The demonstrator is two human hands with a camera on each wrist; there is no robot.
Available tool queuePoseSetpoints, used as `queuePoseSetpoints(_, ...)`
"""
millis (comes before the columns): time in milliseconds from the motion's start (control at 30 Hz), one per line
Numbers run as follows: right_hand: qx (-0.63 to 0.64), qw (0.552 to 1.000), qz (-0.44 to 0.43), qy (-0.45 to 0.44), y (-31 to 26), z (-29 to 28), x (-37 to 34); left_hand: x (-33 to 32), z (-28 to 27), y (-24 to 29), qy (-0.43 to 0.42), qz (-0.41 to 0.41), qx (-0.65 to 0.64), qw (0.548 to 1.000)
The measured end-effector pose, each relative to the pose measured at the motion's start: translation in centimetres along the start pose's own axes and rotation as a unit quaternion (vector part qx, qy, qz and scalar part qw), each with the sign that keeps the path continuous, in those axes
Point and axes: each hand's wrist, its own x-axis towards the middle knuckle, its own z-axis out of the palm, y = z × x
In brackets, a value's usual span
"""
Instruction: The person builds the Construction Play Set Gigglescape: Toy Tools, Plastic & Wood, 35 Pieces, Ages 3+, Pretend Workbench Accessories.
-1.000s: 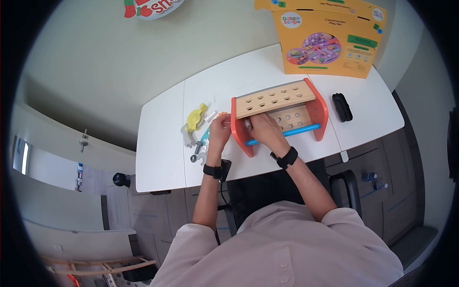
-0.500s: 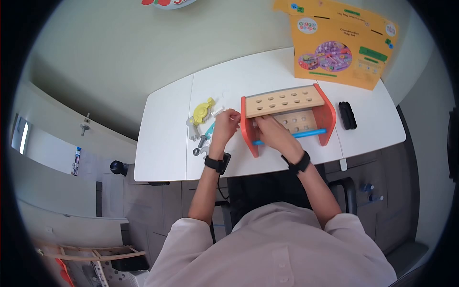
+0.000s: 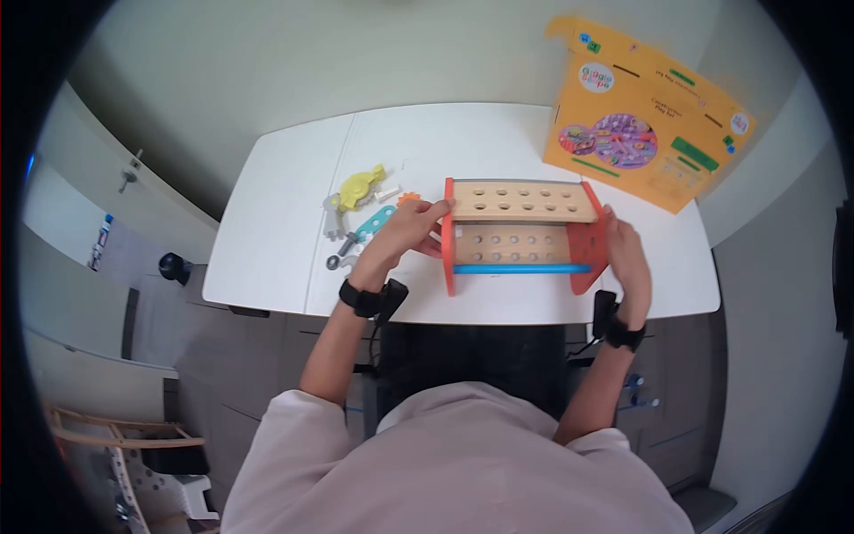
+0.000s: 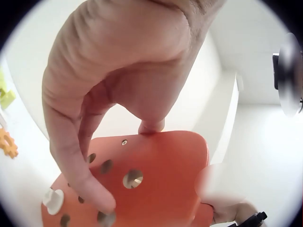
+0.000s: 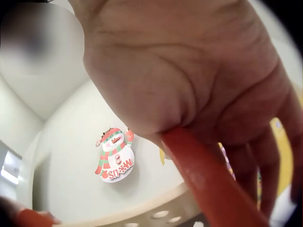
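Observation:
A wooden toy bench (image 3: 520, 213) with red side panels, two boards with holes and a blue rod (image 3: 520, 269) stands upright on the table. My left hand (image 3: 402, 238) holds its left panel; in the left wrist view the fingers (image 4: 102, 201) touch the holed red panel (image 4: 165, 165), where a white peg head (image 4: 53, 201) sticks out. My right hand (image 3: 630, 267) grips the right panel (image 3: 587, 249), fingers along the outside. In the right wrist view the red edge (image 5: 203, 175) meets the palm, with the thumb mostly hidden.
Left of the bench lie a yellow piece (image 3: 359, 188), a teal strip (image 3: 375, 222), an orange gear (image 3: 408, 198), a grey bolt (image 3: 348, 243) and other small parts. An orange-yellow box (image 3: 649, 125) stands at the back right of the white table (image 3: 267, 222).
My right hand has come out from inside the bench and moved right to the right panel. My left hand has come onto the left panel. The black case is no longer seen.

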Motion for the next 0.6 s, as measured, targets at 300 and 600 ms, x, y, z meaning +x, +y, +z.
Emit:
queuePoseSetpoints(300, 0.018, 0.995, -0.083, 0.061, 1.7, 0.7, -0.1, -1.8, 0.6, -0.3, 0.063, -0.009, -0.061, 0.996)
queuePoseSetpoints(600, 0.206, 0.966, -0.142, 0.060, 0.9, 2.0, -0.9, -2.8, 0.4, -0.2, 0.083, 0.098, -0.011, 0.992)
